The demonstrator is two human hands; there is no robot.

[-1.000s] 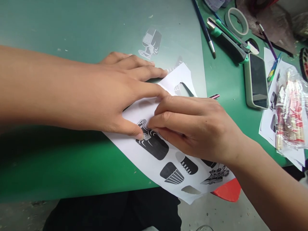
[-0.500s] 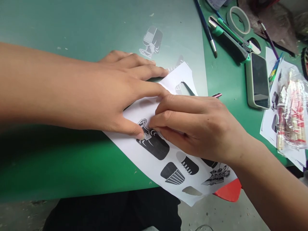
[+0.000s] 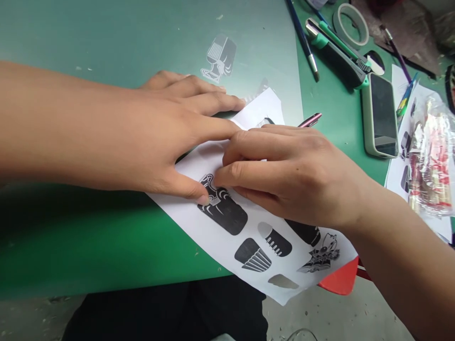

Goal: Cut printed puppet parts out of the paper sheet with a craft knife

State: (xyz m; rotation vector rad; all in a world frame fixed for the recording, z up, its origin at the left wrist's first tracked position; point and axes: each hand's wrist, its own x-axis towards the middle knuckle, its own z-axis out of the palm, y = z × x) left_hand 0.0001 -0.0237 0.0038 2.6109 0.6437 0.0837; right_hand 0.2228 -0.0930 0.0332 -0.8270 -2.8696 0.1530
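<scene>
My left hand [image 3: 177,128] lies with spread fingers on a white sheet [image 3: 199,234] printed with black shapes, its thumb on a large black figure [image 3: 229,213]. Against its index fingertip, my right hand [image 3: 277,166] has its fingers pressed together low over the sheet. A dark pink pen [image 3: 310,120] sticks out behind the right hand; the fingers hide its other end, so its tip is out of sight. A cut-out hole shows near the sheet's upper corner. Above the left hand, a grey and white printed figure [image 3: 222,57] lies on the translucent mat.
On the green table [image 3: 124,237], a paintbrush [image 3: 304,40], green-black cutter [image 3: 337,59], tape roll [image 3: 351,24] and phone [image 3: 381,116] lie at the upper right. A plastic-wrapped bundle [image 3: 432,161] rests on papers at the right edge. Something red [image 3: 341,279] shows below the sheet.
My right hand has shifted slightly up and left, and more of the pen shows behind it. The whole view has moved a little; the left hand stays spread on the sheet.
</scene>
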